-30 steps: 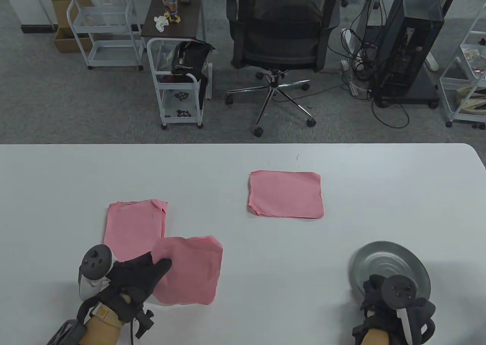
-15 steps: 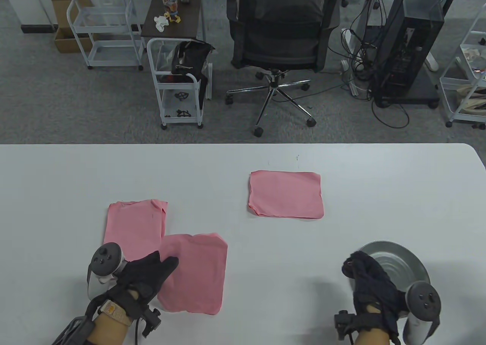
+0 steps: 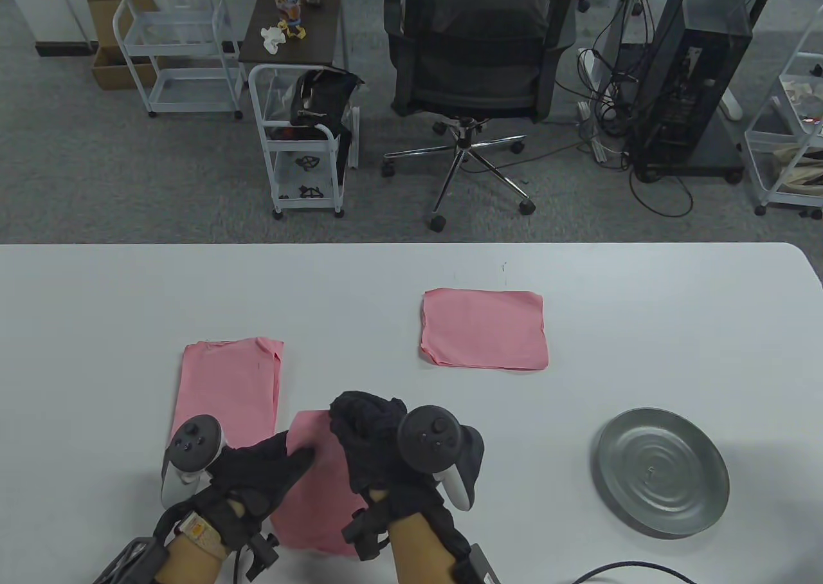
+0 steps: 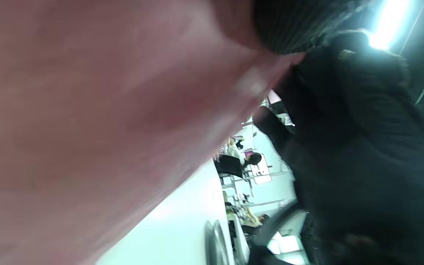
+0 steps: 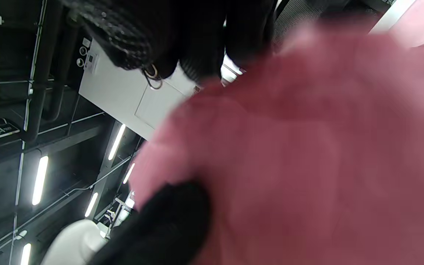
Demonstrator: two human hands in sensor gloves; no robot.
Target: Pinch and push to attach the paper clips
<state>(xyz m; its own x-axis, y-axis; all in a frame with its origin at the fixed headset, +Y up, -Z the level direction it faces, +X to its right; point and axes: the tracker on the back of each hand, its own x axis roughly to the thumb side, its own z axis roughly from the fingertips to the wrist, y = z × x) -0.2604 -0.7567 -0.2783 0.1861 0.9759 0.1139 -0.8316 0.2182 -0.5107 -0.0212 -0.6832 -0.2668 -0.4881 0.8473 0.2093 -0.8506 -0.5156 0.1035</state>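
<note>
A pink paper stack (image 3: pixel 312 487) lies near the table's front edge. My left hand (image 3: pixel 292 458) grips its left side, thumb on top. The stack fills the left wrist view (image 4: pixel 87 129), with a gloved fingertip (image 4: pixel 289 25) on its edge. My right hand (image 3: pixel 350 417) hovers over the stack's far edge. In the right wrist view its fingers (image 5: pixel 134 44) pinch a small metal paper clip (image 5: pixel 152 76) just above the pink paper (image 5: pixel 289 147). The clip is hidden in the table view.
A second pink stack (image 3: pixel 228 388) lies just left of the held one, and a third (image 3: pixel 483 328) lies mid-table. A round metal dish (image 3: pixel 662 471) sits at the front right. A black cable (image 3: pixel 617 571) crosses the front edge.
My right hand left the metal dish and moved left to the far edge of the held stack. My left hand shifted the stack slightly right.
</note>
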